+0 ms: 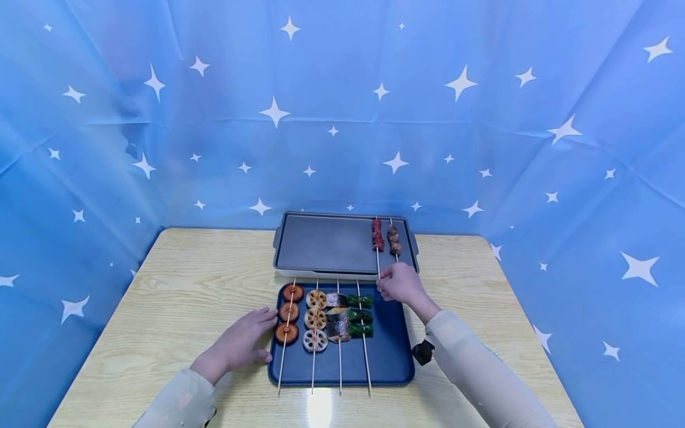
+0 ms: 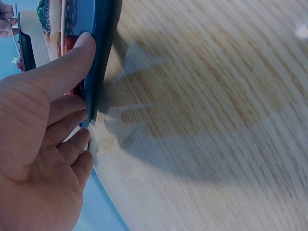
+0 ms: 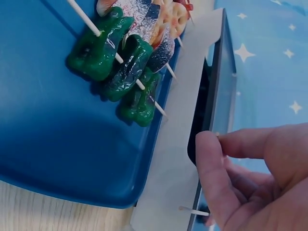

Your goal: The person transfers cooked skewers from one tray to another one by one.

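My right hand is at the front edge of the dark griddle. Its thumb and index finger pinch the stick end of a red meat skewer, whose meat lies over the griddle's right part. Just right of it lies a browner meat skewer. My left hand rests against the left rim of the blue tray, fingers loosely extended. In the left wrist view its thumb touches the tray edge. On the tray lie a mushroom skewer, a lotus root skewer, a fish-like skewer and a green pepper skewer.
The griddle stands on a white base right behind the tray. Several stick ends jut over the tray's front rim. A wooden table carries everything, with a blue star-patterned curtain behind and at both sides.
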`<state>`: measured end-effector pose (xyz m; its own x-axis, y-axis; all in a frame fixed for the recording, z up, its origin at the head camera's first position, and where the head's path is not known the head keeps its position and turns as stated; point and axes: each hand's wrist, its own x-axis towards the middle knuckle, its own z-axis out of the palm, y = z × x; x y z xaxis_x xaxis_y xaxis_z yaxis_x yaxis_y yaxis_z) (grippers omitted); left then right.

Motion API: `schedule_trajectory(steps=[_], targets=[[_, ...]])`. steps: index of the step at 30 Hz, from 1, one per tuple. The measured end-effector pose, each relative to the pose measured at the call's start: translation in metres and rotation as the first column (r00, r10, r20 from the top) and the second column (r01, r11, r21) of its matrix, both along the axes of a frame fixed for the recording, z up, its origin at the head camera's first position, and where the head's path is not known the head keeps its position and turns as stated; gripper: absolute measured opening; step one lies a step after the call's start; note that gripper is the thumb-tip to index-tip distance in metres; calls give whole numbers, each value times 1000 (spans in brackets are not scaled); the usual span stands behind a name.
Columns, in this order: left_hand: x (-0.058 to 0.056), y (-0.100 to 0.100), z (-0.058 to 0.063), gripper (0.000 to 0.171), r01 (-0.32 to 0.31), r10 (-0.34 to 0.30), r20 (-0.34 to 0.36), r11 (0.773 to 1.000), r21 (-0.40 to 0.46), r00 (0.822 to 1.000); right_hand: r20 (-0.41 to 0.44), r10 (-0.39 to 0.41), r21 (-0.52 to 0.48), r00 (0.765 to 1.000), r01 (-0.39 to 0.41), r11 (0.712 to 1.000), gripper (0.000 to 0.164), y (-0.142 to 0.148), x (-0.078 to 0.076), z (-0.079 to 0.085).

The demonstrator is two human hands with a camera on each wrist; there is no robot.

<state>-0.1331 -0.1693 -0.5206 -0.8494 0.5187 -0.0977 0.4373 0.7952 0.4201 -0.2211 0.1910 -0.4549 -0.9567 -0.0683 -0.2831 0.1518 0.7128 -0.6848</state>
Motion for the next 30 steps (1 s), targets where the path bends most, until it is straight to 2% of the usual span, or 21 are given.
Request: schedule_trajectory(steps=[10,30], targets=[[1,0,-2,73,15,-15,-27,1000,3,1000,52,-11,-71,999,14,997,14,7,-3,-1],[2,1,1,74,-5,5,-9,1000,11,1000,66,-8,-70,998,13,997,15,11,1,3]])
